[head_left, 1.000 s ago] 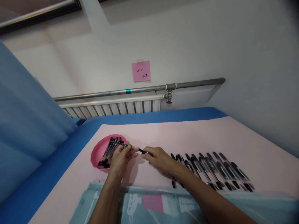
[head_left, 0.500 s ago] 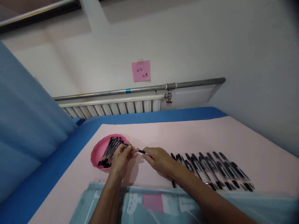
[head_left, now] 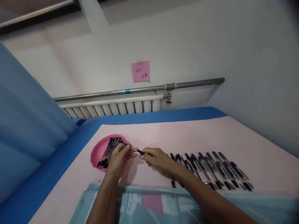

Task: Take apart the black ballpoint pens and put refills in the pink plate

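My left hand (head_left: 118, 160) pinches a thin black pen (head_left: 135, 149) by its barrel, just right of a pink dish (head_left: 98, 150) that holds several black pens. My right hand (head_left: 157, 159) is closed on the same pen's black end, fingertips nearly meeting those of the left. Both hands hover low over the pale pink sheet (head_left: 177, 137). To the right of my right hand lies a row of black pens (head_left: 210, 169), side by side; my right forearm covers part of the row.
The pink sheet lies on a blue-covered table (head_left: 149, 115). A pale blue patterned cloth (head_left: 144, 203) lies at the near edge. Behind are a white radiator (head_left: 112, 107), a grey pipe, a pink note (head_left: 140, 71) on the wall, and a blue curtain (head_left: 25, 124) at left.
Both hands have shifted slightly left with the pen held between them; the pen's grip stays the same.
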A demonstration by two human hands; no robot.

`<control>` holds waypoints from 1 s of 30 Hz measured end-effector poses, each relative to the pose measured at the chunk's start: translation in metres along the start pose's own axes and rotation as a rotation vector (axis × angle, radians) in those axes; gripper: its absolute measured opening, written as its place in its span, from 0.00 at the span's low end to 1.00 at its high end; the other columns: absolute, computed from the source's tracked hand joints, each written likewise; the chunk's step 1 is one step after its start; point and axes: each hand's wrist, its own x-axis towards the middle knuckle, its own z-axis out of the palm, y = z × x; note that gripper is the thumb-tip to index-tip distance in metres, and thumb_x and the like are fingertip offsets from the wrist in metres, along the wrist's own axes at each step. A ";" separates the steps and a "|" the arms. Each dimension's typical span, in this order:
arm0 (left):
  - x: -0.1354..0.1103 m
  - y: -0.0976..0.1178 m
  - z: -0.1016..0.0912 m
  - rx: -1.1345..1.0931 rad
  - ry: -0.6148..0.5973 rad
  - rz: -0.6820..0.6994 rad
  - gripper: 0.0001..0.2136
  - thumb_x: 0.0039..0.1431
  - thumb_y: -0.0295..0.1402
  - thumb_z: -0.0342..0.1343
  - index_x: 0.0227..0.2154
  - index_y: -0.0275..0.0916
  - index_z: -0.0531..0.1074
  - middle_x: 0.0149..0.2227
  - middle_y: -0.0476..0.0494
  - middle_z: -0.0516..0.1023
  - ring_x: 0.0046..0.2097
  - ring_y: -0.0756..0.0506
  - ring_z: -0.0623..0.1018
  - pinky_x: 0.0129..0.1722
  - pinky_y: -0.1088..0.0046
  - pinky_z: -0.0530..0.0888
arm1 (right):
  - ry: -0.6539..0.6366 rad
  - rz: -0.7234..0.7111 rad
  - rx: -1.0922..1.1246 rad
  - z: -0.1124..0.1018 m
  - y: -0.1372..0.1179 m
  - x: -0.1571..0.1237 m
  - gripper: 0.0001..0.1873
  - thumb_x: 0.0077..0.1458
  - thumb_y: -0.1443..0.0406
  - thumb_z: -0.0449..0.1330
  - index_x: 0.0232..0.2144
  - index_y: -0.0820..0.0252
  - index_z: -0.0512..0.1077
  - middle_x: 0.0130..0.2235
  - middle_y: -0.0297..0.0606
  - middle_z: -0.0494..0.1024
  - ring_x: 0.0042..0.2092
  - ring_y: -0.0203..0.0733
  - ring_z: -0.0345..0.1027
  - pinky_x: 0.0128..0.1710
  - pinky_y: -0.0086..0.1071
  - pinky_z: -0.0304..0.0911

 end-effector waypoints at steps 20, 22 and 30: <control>-0.002 0.000 0.002 0.010 0.048 0.018 0.12 0.41 0.34 0.63 0.26 0.36 0.66 0.26 0.50 0.73 0.34 0.46 0.78 0.29 0.75 0.73 | 0.008 -0.120 -0.067 0.001 0.005 0.001 0.10 0.52 0.61 0.51 0.24 0.60 0.63 0.20 0.27 0.59 0.23 0.30 0.52 0.21 0.24 0.46; -0.001 -0.001 0.002 0.028 0.058 0.027 0.13 0.41 0.35 0.63 0.27 0.36 0.67 0.26 0.50 0.72 0.33 0.47 0.77 0.28 0.76 0.72 | 0.026 -0.144 -0.123 0.000 0.006 0.002 0.10 0.52 0.61 0.51 0.23 0.60 0.63 0.21 0.27 0.60 0.24 0.30 0.53 0.22 0.24 0.47; -0.007 -0.006 0.012 0.265 -0.058 0.096 0.10 0.45 0.36 0.59 0.29 0.35 0.72 0.30 0.45 0.75 0.34 0.48 0.74 0.31 0.74 0.71 | 0.105 -0.267 -0.215 0.000 0.005 0.005 0.10 0.53 0.62 0.51 0.26 0.61 0.68 0.24 0.29 0.65 0.27 0.31 0.56 0.27 0.25 0.51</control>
